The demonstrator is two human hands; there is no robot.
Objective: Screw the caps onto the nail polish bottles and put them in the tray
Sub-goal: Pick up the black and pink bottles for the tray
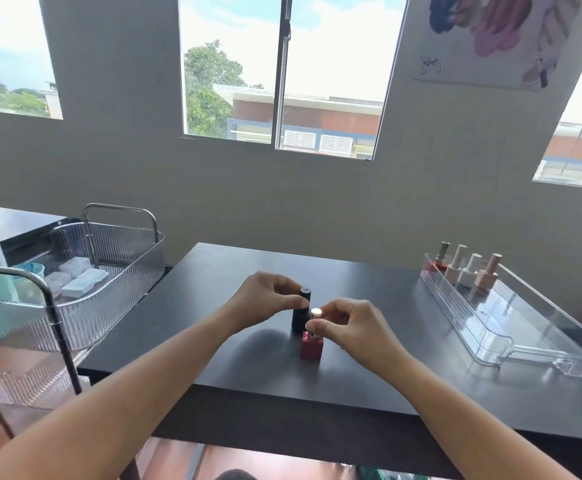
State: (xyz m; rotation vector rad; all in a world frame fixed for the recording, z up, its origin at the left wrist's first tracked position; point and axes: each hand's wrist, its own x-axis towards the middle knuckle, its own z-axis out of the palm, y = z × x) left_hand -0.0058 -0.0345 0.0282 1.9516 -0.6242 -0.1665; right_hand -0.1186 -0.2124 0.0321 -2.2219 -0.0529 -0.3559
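Pinched between the thumb and fingers of the right hand (346, 325) is the metallic cap (315, 315) of the red bottle (312, 344), which stands upright near the middle of the dark table (386, 358). The left hand (265, 299) is closed on the cap of the black bottle (300, 311), just behind the red one and seemingly touching it.

Both bottles are judged small, rigid and probably glass, so light to lift yet breakable if knocked over. Their caps are smooth and narrow and could slip under a loose pinch. For screwing, the cap is best gripped at its sides while the square body is steadied lower down; whether either cap is fully seated cannot be told.

Well to the right lies the clear tray (531, 344), with four capped bottles (469, 268) standing in a row at its far end. A ribbed clear cart (109, 271) stands to the left of the table.
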